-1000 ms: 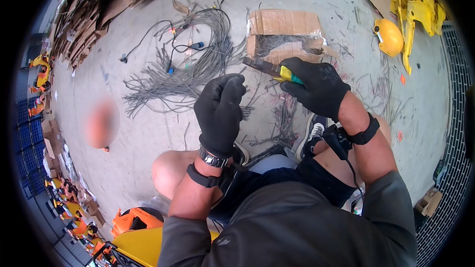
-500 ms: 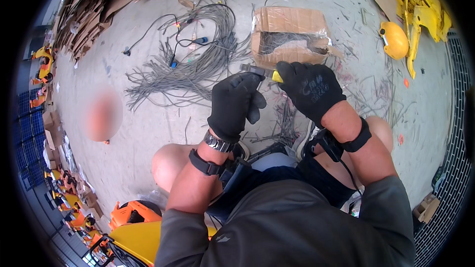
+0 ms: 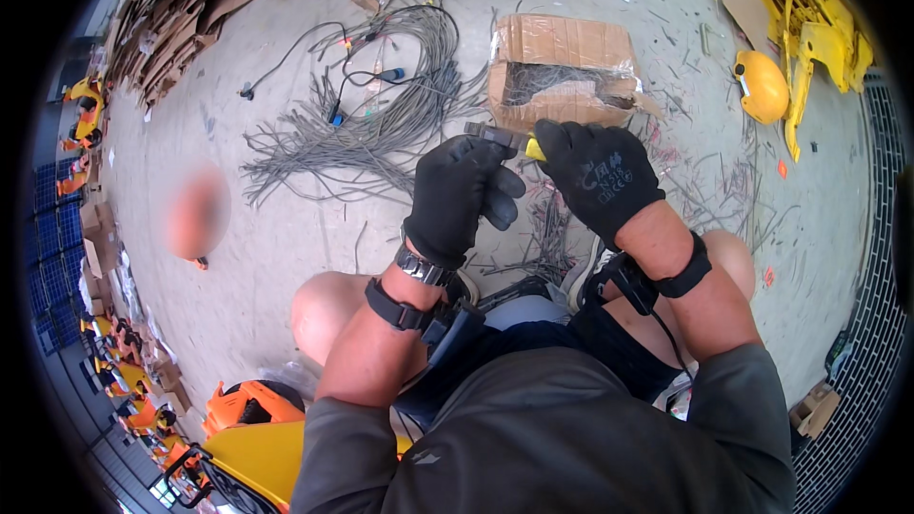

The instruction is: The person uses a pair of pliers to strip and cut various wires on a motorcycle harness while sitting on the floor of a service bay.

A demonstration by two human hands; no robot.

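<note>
Both hands wear black gloves and meet in front of me, above the floor. My right hand is closed on the yellow handle of a small tool. Against it lies a dark grey connector-like piece, which the fingers of my left hand pinch. Where the two pieces meet is partly hidden by the gloves, and their exact kind is unclear. Beyond my left hand a large loose coil of grey cables lies on the floor. A torn cardboard box holding grey cable scraps stands just past my hands.
Cut cable scraps litter the floor between my feet and to the right. A yellow rounded cover and yellow panels lie at the far right. Flattened cardboard is piled far left. A yellow and orange machine stands at lower left.
My hands keep nearly the same place and grip, with the right wrist turned slightly. The view has shifted a little.
</note>
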